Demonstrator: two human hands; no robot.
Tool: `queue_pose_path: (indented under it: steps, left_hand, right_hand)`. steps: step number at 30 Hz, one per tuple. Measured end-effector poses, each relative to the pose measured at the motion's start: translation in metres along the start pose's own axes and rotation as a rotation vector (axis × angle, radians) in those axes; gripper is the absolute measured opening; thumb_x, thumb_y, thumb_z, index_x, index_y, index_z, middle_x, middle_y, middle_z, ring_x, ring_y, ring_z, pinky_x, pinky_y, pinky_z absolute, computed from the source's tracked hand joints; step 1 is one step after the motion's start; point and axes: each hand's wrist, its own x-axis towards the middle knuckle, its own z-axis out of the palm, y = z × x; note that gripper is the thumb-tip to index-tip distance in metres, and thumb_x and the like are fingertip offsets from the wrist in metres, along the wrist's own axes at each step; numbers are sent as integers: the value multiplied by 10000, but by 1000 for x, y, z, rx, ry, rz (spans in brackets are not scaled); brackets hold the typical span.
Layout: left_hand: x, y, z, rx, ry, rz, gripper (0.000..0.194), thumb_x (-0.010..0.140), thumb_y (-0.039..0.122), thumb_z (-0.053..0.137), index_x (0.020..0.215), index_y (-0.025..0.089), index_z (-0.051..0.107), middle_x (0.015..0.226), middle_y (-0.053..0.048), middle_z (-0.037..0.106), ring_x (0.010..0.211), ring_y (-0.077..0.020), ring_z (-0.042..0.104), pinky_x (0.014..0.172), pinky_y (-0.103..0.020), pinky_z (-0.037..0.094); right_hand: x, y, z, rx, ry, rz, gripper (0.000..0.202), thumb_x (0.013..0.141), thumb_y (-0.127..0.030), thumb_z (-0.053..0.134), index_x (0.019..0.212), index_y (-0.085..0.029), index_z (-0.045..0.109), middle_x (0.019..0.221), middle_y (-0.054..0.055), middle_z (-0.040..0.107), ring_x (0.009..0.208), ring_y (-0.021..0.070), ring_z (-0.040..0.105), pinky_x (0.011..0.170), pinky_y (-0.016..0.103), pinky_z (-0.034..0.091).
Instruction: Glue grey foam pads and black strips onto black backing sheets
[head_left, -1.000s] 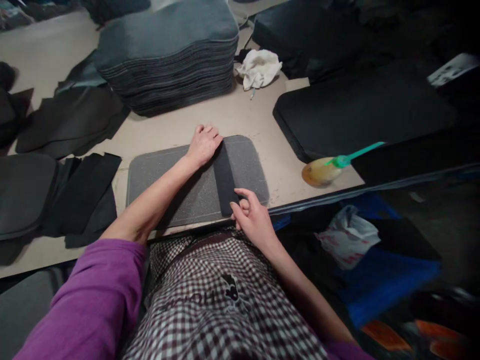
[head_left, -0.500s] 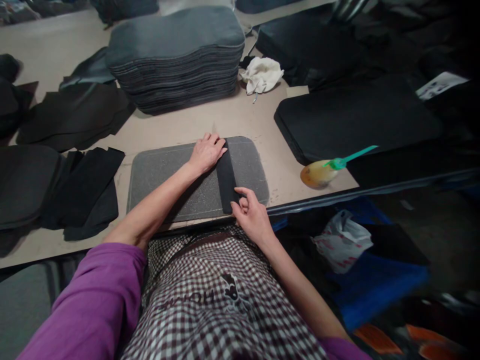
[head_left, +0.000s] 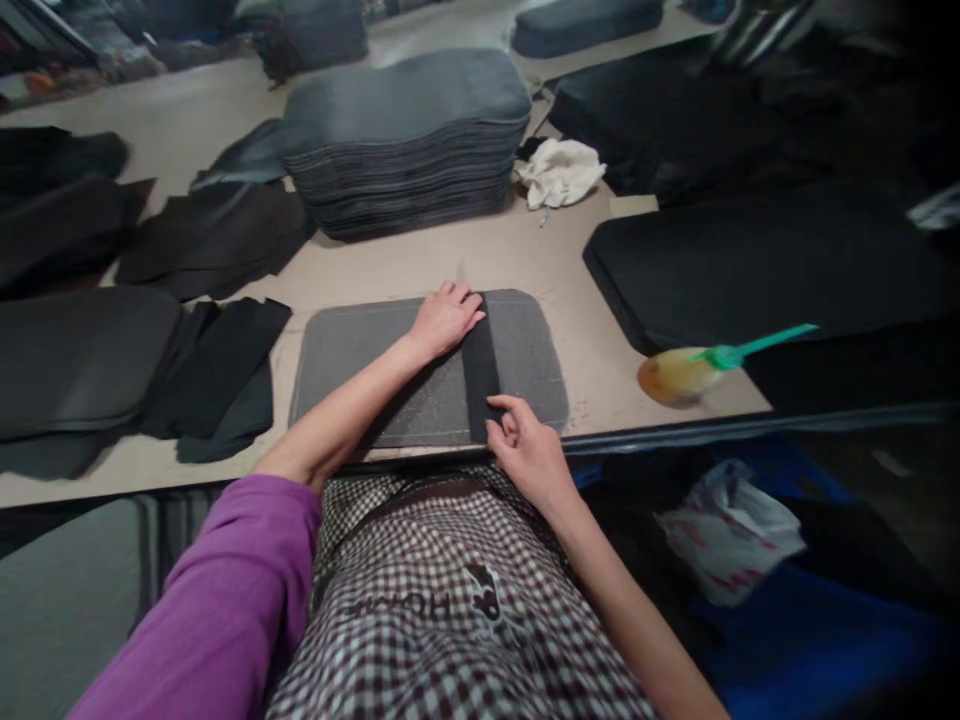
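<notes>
A grey panel with rounded corners point(head_left: 375, 380) lies flat at the table's front edge. Across it, right of its middle, runs a black strip point(head_left: 481, 375) from the far edge to the near edge. My left hand point(head_left: 448, 320) rests on the strip's far end, fingers spread and flat, pressing on strip and panel. At the strip's near end is my right hand point(head_left: 525, 445), its thumb and forefinger apart at the strip's right edge and its other fingers curled.
Behind the panel rises a tall stack of grey panels point(head_left: 405, 150). Black pieces point(head_left: 225, 370) lie at the left. To the right are a white crumpled cloth point(head_left: 561, 173), a black stack point(head_left: 750, 270) and a bottle with a green nozzle point(head_left: 679, 375). A plastic bag point(head_left: 731, 535) sits below the table.
The camera view has shifted, so the whole scene appears farther right and slightly lower. Both hands keep nearly the same places on the strip.
</notes>
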Motion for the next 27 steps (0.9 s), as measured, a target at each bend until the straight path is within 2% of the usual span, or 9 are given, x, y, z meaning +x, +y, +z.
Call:
queue_pose_path:
  steps: [5,8,10,13,15,17,22,24,27]
  left_hand:
    - [-3,3,1,76,79,27,437,1092,442,396,1262,165,688,1236,-178,678,1175,-308,562,985,-477,390]
    - [-3,-1,0,59,87,18,459,1094,480,384,1178,173,715,1198,-152,710,1215,-302,548,1032,-497,371]
    - [-8,-6,-8,-21,50,-3,475,1092,517,373,1154,206,728,1227,-123,715,1278,-296,523,1046,-504,382]
    - [-29,-23,-28,-134,41,-43,428,1094,497,381,1255,265,703,1402,-86,649,1368,-266,476,1073,-481,406]
    - [-57,-46,-46,-137,68,-80,370,1086,427,435,1332,271,663,1456,-85,611,1362,-253,487,1090,-450,420]
    - [-96,-76,-69,-87,44,-120,336,1056,352,507,1341,250,653,1388,-104,642,1284,-254,542,1081,-429,443]
    - [-212,-164,-122,223,-199,-402,387,939,211,644,1324,248,664,1277,-129,656,1189,-286,577,902,-385,520]
    - [-250,-192,-133,283,-314,-449,430,906,199,680,1329,272,664,1280,-114,649,1180,-283,579,872,-357,519]
    - [-284,-213,-132,231,-346,-469,331,894,218,693,1222,263,716,1288,-99,639,1165,-266,585,887,-343,511]
  right_hand:
    - [2,6,1,-329,-42,13,320,968,-421,500,1181,-264,681,697,-22,640,607,197,635,568,292,347]
    - [2,2,0,-567,-88,41,323,1013,-451,474,1213,-327,696,760,-9,729,658,236,700,551,301,334]
    - [-1,-6,-2,-704,-100,40,336,1040,-462,455,1237,-354,705,775,3,757,697,264,729,549,313,347]
    - [-6,-12,-3,-837,-92,22,356,1049,-463,448,1245,-369,730,747,25,764,676,284,741,524,323,361]
    - [-6,-9,-4,-857,-65,-26,375,1042,-479,444,1228,-370,750,706,34,755,631,286,735,497,324,370]
    - [-5,-2,-7,-815,-10,-108,395,1026,-522,444,1185,-369,771,676,33,747,593,287,725,466,327,374]
    - [-3,3,-18,-644,170,-263,455,1016,-611,422,1168,-354,765,809,23,793,591,278,726,453,339,422]
    - [-2,-4,-20,-599,214,-273,482,1023,-629,400,1174,-344,759,872,18,803,621,275,735,475,340,444]
    - [2,-18,-14,-536,215,-273,494,1031,-634,390,1165,-334,759,910,-1,807,644,255,742,497,326,462]
